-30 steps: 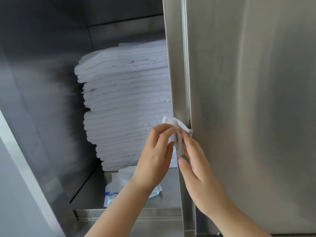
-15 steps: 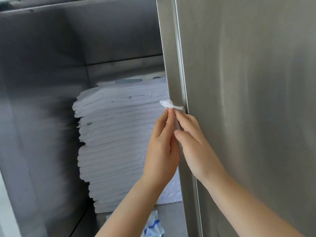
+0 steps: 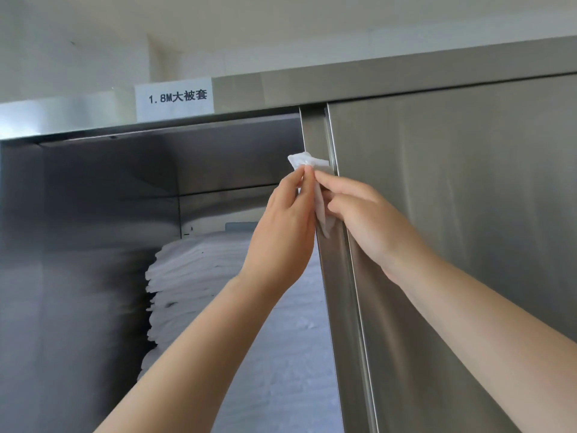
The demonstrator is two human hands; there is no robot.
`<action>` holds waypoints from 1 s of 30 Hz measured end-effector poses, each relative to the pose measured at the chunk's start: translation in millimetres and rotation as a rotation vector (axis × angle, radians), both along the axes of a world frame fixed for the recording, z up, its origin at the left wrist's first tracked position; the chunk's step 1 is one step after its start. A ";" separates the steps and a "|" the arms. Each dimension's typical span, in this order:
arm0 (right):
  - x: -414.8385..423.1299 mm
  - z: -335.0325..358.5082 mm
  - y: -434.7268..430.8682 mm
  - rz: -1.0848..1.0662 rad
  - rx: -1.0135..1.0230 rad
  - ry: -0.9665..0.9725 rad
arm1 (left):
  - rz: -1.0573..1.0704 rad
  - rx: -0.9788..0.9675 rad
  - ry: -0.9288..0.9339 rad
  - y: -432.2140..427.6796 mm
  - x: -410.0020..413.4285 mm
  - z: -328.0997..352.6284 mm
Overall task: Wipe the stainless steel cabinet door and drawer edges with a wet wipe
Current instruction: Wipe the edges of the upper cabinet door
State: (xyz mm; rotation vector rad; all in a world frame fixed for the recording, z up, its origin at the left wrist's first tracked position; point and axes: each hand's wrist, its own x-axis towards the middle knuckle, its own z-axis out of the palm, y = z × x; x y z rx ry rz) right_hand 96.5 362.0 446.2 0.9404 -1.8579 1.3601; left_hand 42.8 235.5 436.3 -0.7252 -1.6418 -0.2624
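Cabinet inside [image 3: 93, 229]: open, grey and shiny, dark toward the back.
Paper sign [image 3: 175, 100]: white, stuck on the top rail above the opening, printed with "1.8M" and some characters.
Stack of sheets [image 3: 203, 276]: white, folded, piled up inside the cabinet, partly hidden behind the left arm.
Left hand [image 3: 284, 232]: lifted up, back toward the camera, fingers close together, tips pinching the left side of the wipe.
Wipe [image 3: 307, 162]: white and crumpled, up high on the door edge, pinched by both hands, one corner hanging down between them.
Door edge [image 3: 340, 292]: thin upright metal strip between the opening and the door.
Right hand [image 3: 368, 220]: fingers curled, thumb and first finger pinching the right side of the wipe, right by the door edge.
Door [image 3: 468, 229]: wide, flat, shiny steel, filling the right side.
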 end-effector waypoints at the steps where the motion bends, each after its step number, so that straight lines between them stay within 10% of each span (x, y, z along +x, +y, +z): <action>1: -1.2 8.1 -0.5 -0.039 0.026 0.029 | 0.012 -0.007 0.003 -1.2 -0.6 8.6; 19: -13.6 97.7 -12.2 -0.530 0.256 0.202 | 0.161 -0.025 0.047 -1.8 -0.9 81.8; 30: -15.0 -3.7 -4.4 -0.557 0.243 0.322 | 0.037 -0.085 -0.034 -10.4 5.4 -18.2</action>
